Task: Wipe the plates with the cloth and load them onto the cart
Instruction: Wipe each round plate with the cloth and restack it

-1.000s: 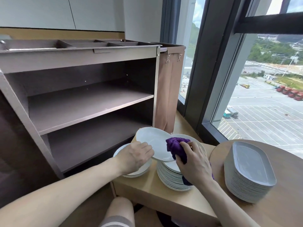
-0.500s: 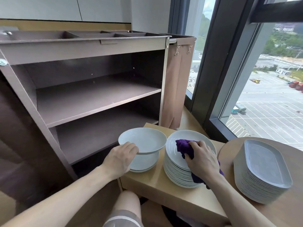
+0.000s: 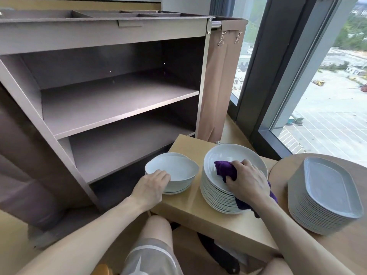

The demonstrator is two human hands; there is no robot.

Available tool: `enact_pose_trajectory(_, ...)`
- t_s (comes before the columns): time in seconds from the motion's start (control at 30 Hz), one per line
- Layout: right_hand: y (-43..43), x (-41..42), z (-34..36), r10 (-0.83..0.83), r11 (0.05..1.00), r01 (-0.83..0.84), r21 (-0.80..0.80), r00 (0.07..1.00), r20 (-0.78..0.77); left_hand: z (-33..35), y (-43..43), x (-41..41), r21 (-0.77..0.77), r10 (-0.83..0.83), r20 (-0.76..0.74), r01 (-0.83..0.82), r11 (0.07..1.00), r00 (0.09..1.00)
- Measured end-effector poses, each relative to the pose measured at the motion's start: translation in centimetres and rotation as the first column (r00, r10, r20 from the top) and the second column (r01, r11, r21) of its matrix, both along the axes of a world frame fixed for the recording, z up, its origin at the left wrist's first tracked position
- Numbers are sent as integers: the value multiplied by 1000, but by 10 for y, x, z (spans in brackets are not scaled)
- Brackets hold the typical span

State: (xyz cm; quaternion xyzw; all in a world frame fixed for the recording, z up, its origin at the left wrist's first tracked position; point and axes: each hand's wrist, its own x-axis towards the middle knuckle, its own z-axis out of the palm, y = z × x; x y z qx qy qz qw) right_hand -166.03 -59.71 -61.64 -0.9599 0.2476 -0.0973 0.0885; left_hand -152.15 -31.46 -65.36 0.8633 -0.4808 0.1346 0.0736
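My left hand (image 3: 152, 185) grips the near rim of a white plate (image 3: 174, 168) that lies on a short pile of white plates (image 3: 176, 188) on the low wooden table (image 3: 190, 207). My right hand (image 3: 246, 180) holds a purple cloth (image 3: 224, 169) and presses it on the top plate of a tall stack of white round plates (image 3: 220, 195). The brown cart (image 3: 103, 100) stands just behind and to the left, its two shelves bare.
A stack of grey oblong plates (image 3: 325, 197) sits on a round wooden table (image 3: 349, 247) at the right. A tan cloth bag (image 3: 220, 84) hangs on the cart's right end. Large windows (image 3: 327, 96) rise behind. My knees show below the table edge.
My left hand carried the wiped plate leftward from above the tall stack and lowered it onto the short pile. My right hand with the cloth came down onto the tall stack's top plate.
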Motion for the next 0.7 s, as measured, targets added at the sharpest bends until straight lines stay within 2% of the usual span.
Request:
enact_pose_trajectory(0.5, 1, 1, -1, 21, 1000, -21, -17, 1000, 5, -27, -12, -1, 205, -9, 39, 1, 979, 999)
enact_pose_trajectory(0.6, 1, 0, -1, 24, 1000, -23, -20, 1000, 2, -36, -14, 0, 185, 20, -14, -17, 983, 1000)
enact_pose_trajectory(0.7, 1, 0, -1, 29, 999, -29, -15, 1000, 3, -48, -17, 7, 152, 90, -140, -68, 986, 986)
